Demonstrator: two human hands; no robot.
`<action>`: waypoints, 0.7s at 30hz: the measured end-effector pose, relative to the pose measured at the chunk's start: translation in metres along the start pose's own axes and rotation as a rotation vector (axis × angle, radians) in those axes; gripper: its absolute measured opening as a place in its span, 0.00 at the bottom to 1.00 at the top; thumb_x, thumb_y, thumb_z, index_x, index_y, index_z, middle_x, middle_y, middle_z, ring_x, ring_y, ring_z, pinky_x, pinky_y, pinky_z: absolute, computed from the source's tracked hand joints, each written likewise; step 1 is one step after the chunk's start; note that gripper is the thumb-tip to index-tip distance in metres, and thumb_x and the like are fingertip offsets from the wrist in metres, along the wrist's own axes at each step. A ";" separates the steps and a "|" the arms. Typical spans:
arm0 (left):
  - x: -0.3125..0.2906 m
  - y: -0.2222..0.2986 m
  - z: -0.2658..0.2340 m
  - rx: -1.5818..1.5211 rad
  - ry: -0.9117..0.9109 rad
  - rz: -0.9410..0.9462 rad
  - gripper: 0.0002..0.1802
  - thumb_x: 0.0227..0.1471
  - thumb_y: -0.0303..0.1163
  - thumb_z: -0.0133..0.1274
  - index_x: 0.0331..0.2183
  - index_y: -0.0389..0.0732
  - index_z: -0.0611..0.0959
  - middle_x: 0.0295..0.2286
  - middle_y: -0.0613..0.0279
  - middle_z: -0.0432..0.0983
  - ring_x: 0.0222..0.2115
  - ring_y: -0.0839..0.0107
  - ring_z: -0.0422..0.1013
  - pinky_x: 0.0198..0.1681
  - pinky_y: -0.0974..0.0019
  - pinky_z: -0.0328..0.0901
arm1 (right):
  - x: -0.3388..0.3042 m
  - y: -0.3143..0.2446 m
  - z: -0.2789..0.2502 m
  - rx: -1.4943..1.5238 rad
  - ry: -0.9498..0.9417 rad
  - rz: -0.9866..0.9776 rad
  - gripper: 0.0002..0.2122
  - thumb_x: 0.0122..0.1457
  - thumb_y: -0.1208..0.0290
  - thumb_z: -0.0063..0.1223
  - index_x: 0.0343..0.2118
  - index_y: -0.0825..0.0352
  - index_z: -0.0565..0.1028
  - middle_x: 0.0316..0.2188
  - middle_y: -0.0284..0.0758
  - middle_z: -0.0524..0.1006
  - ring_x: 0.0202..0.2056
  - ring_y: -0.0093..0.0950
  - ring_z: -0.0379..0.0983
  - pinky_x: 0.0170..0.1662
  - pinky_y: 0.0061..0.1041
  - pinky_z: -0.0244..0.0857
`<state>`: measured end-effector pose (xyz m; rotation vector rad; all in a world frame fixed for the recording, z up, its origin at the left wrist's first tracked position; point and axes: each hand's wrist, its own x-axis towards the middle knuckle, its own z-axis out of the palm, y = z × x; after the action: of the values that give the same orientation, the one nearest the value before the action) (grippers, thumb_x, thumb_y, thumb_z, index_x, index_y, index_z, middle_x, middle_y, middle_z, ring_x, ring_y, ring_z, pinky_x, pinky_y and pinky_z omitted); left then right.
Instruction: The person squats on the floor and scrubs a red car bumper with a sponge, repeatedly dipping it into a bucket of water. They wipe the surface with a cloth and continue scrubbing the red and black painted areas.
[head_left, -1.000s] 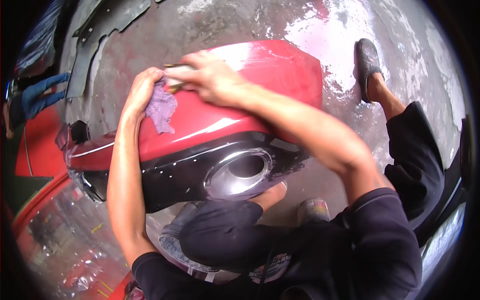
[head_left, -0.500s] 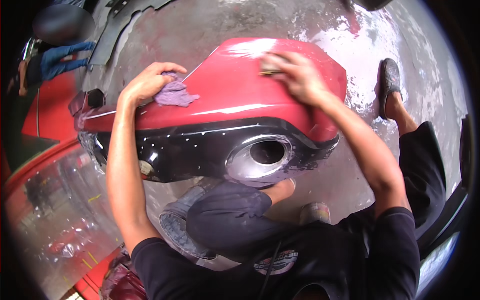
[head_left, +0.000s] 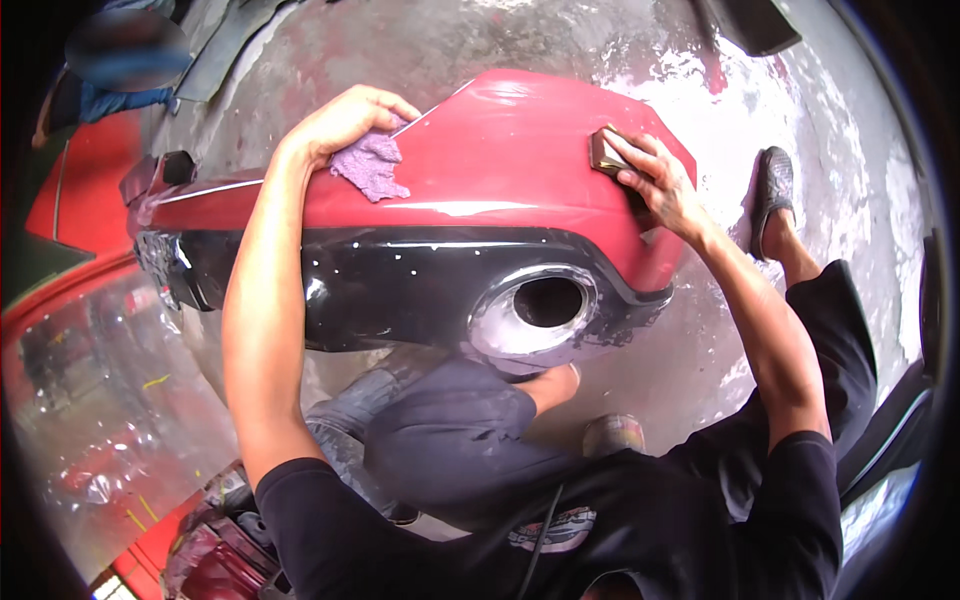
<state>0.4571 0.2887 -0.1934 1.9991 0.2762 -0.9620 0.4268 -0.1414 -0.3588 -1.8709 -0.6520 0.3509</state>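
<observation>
Wet concrete floor (head_left: 480, 50), grey and patchy, soapy film toward the upper right. Red car bumper (head_left: 500, 170) sits across the middle of the view, resting against the person's raised knee, long axis running left to right. Lower section is glossy black with a round exhaust cutout (head_left: 548, 302) ringed in pale sanded primer.

Left hand (head_left: 345, 120) is on the bumper's top edge, left of centre, fingers curled together over the edge and pressing a crumpled purple rag (head_left: 372, 165) onto the red surface. Rag hangs just below the palm, touching the paint.

Right hand (head_left: 655, 180) is at the bumper's right end, fingers held together and flat, pinning a small dark sanding block (head_left: 606, 152) against the red panel. Thumb position can't tell, it's behind the block.

Person is crouched, dark shirt and dark trousers, one foot in a grey shoe (head_left: 772, 190) out on the floor just right of the bumper. Small can (head_left: 612, 435) stands on the floor below the bumper, near the knee.

Red car body (head_left: 70, 190) is at the left edge, with plastic sheeting (head_left: 90, 400) below it. Another person in blue sits at the top left, well apart.
</observation>
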 end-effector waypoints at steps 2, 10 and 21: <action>0.002 0.001 0.002 -0.037 -0.038 -0.026 0.19 0.52 0.24 0.49 0.44 0.31 0.86 0.36 0.58 0.84 0.35 0.73 0.78 0.43 0.70 0.73 | 0.022 -0.041 0.026 -0.125 0.055 -0.157 0.25 0.61 0.76 0.59 0.63 0.62 0.74 0.58 0.45 0.74 0.56 0.44 0.73 0.62 0.41 0.66; -0.006 -0.012 0.003 0.086 0.114 0.111 0.19 0.49 0.28 0.49 0.41 0.32 0.86 0.34 0.58 0.83 0.34 0.74 0.76 0.43 0.70 0.69 | 0.069 -0.093 0.061 0.055 -0.112 -0.416 0.24 0.61 0.73 0.58 0.63 0.60 0.74 0.57 0.43 0.75 0.58 0.43 0.73 0.63 0.41 0.68; 0.003 -0.003 0.009 0.086 0.229 0.078 0.12 0.52 0.27 0.48 0.36 0.38 0.84 0.33 0.67 0.79 0.35 0.77 0.71 0.41 0.72 0.66 | 0.098 -0.119 0.095 -0.027 -0.071 -0.483 0.26 0.59 0.69 0.61 0.63 0.55 0.74 0.50 0.44 0.76 0.49 0.46 0.73 0.55 0.44 0.67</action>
<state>0.4529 0.2823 -0.2001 2.1854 0.2843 -0.7070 0.4234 0.0215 -0.2799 -1.6647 -1.1298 0.0923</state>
